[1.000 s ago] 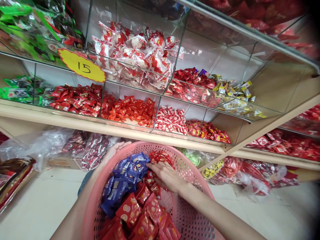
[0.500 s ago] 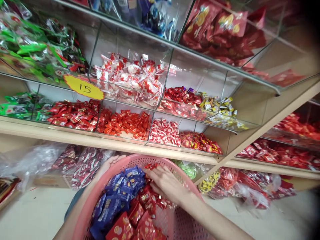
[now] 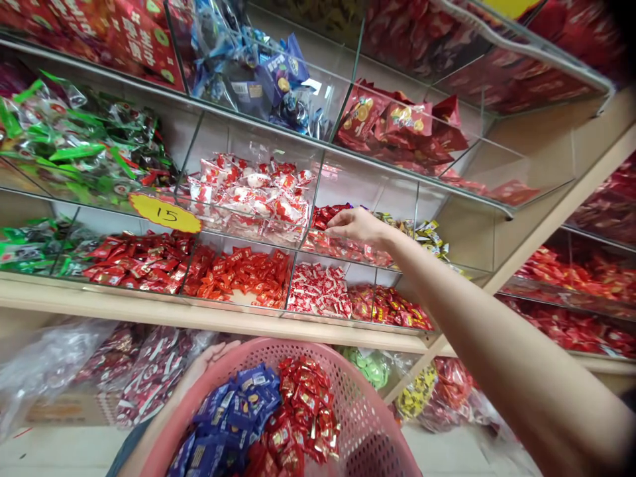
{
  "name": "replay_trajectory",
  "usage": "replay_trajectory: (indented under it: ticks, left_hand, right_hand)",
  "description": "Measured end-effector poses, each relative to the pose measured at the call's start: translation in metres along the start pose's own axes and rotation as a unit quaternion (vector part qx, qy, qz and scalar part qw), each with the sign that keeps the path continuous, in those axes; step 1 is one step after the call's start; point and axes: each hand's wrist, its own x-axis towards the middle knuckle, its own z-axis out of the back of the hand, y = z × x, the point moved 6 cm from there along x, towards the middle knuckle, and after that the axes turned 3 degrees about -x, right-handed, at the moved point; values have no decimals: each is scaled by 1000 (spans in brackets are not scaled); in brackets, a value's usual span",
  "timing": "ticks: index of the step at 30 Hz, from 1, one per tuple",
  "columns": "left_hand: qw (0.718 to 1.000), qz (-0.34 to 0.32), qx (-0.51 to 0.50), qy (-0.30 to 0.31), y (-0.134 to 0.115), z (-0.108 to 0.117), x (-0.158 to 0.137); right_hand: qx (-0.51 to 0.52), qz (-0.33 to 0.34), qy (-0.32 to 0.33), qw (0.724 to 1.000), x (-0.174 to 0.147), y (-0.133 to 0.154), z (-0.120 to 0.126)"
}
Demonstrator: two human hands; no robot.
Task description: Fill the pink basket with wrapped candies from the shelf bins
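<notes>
Right hand (image 3: 356,224) risen from basket (image 3: 360,394) to red candies (image 3: 324,216); left hand (image 3: 214,356) part-hidden; can't tell grips.

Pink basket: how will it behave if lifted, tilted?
The pink basket itself is probably light for its size: it's full of holes. Likely fairly stiff; its round outline shows no buckling. The blue packets and red packets lie loose inside, so may slide if tilted.

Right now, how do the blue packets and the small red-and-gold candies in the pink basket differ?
Size: the blue packets look larger than the red-and-gold candies.
Finish: the blue packets carry pale print; the red-and-gold candies shine more.
Place: in this view, the blue packets lie left in the pink basket, the red-and-gold candies to their right.
Shared: both are wrapped and heaped loose.
</notes>
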Motion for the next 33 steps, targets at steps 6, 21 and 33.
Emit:
replay_trajectory:
  ticks: [6,21,33]
  left_hand:
    - [1000,-1,-22,-12,1,2,1]
    - [999,-35,-12,-17,4,12,14]
    - [1000,-20,-17,-7,3,8,9]
  right_hand:
    - [-8,-28,176,984,17,2,-22]
    - [-132,-144,196,961,9,6,-12]
    - [20,-159,112,981,4,-11,-5]
